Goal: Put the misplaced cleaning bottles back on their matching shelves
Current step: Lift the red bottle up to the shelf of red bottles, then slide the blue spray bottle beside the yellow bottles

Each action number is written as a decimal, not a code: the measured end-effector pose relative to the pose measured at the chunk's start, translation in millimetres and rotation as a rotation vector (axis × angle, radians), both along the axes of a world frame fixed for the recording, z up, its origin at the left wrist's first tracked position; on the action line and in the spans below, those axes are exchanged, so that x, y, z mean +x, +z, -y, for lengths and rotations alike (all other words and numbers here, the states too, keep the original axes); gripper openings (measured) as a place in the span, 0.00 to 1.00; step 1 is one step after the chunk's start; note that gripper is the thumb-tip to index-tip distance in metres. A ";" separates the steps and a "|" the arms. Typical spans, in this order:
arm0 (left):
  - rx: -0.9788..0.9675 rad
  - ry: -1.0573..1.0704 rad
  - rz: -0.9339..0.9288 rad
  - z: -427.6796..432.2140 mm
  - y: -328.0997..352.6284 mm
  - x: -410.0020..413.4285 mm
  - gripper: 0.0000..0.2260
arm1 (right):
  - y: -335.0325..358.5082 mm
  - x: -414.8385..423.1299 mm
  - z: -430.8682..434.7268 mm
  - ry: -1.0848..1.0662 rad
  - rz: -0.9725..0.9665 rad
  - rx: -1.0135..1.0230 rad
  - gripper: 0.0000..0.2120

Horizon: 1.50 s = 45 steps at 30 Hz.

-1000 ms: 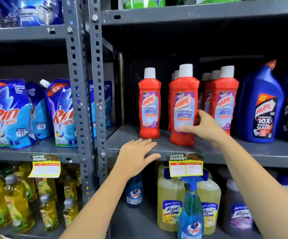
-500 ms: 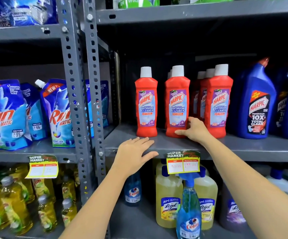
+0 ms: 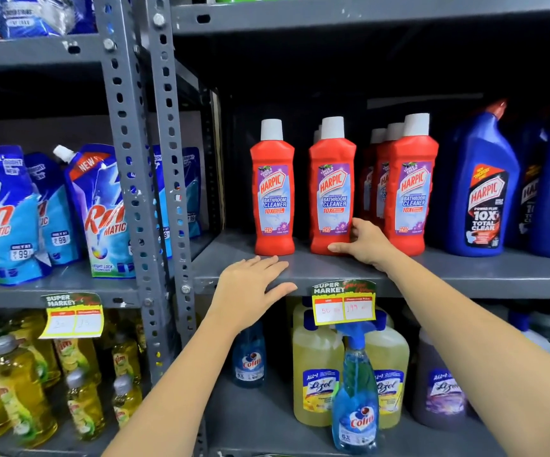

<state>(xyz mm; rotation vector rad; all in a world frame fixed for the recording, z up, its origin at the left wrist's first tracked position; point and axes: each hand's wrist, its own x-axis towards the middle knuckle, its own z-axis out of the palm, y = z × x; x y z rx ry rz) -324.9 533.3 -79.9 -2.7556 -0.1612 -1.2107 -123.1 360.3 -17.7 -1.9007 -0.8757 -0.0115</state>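
Red Harpic bathroom cleaner bottles with white caps stand upright on the grey middle shelf [image 3: 464, 275]. My right hand [image 3: 364, 242] wraps the base of the middle red Harpic bottle [image 3: 332, 192], thumb along its front foot, fingers on its right side. The bottle stands on the shelf between a lone red bottle [image 3: 273, 192] on the left and a row of the same red bottles [image 3: 412, 192] on the right. My left hand [image 3: 250, 288] lies flat and open on the shelf's front edge, holding nothing.
Blue Harpic bottles [image 3: 484, 192] fill the shelf's right end. Below stand a blue Colin spray [image 3: 356, 400], yellow Lizol jugs [image 3: 316, 374] and a price tag [image 3: 344, 303]. Perforated steel posts [image 3: 168, 159] divide off Rin pouches [image 3: 102, 209] and yellow Vim bottles [image 3: 20, 390] at left.
My right hand slid the red bottle back from the shelf's front edge into line with the others, then dropped from its label to its base. My left hand stayed on the shelf edge.
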 end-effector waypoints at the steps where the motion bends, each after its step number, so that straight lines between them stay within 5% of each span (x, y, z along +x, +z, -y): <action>1: 0.002 -0.002 -0.003 0.0 0.0 0.1 0.28 | 0.0 0.8 0.4 0.015 -0.011 -0.001 0.30; 23: 0.022 -0.014 -0.046 1.5 5.3 -3.1 0.31 | 0.4 -0.3 0.1 0.022 -0.091 0.052 0.31; 26: 0.069 0.027 0.019 12.8 1.3 -10.3 0.28 | 5.1 -17.3 17.5 -0.157 0.033 0.314 0.31; 29: 0.023 -0.052 0.261 24.0 -31.7 -27.5 0.22 | -9.7 -57.8 55.2 -0.275 0.208 0.721 0.17; 32: -0.014 -0.077 0.325 27.4 -96.1 -45.3 0.20 | -63.9 -94.2 86.0 -0.313 0.303 0.833 0.09; 39: -0.241 0.118 -0.421 6.4 -271.5 -70.7 0.26 | -222.3 -80.2 106.8 -0.244 0.001 0.345 0.10; 43: -0.295 0.225 -0.606 -10.2 -316.9 -73.6 0.30 | -259.0 -60.3 111.2 -0.174 -0.154 0.018 0.29; 45: -0.286 0.237 -0.627 -15.8 -326.5 -71.1 0.31 | -265.1 -55.2 110.8 -0.124 -0.229 -0.036 0.30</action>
